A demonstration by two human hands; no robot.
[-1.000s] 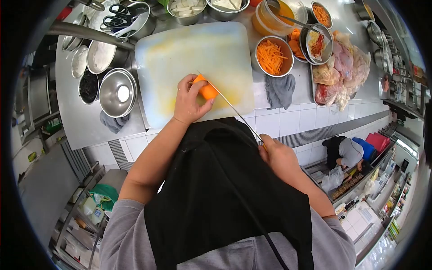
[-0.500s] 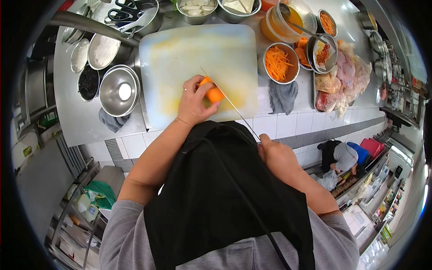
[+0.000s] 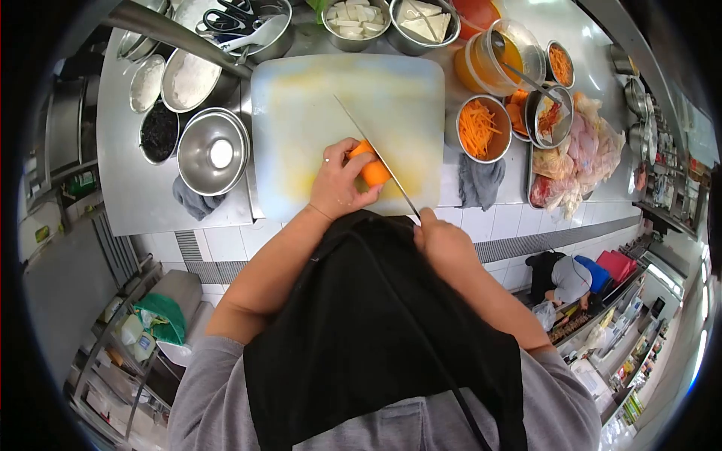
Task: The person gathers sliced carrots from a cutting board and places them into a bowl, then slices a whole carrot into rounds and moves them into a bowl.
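A thick orange carrot piece (image 3: pixel 375 174) rests on the white cutting board (image 3: pixel 301 94), near its front edge. My left hand (image 3: pixel 338 179) grips it from the left, with curled fingers on top and the thumb on the near side. My right hand (image 3: pixel 446 244) is closed around the handle of a long kitchen knife (image 3: pixel 354 120). The blade slants up and left across the board, against the right side of the carrot. My grip hides most of the handle.
Right of the board stand a bowl of carrot strips (image 3: pixel 480 129), a tub of orange liquid (image 3: pixel 489 60) and a tray of raw meat (image 3: pixel 579 150). Stacked steel bowls (image 3: pixel 197 169) are at left. Bowls of white chunks (image 3: pixel 355 16) line the back. Another person (image 3: pixel 568 278) bends at far right.
The knife has slid forward and left along the carrot, and my right hand has moved with it. My left hand stays on the carrot. The whole view has shifted slightly.
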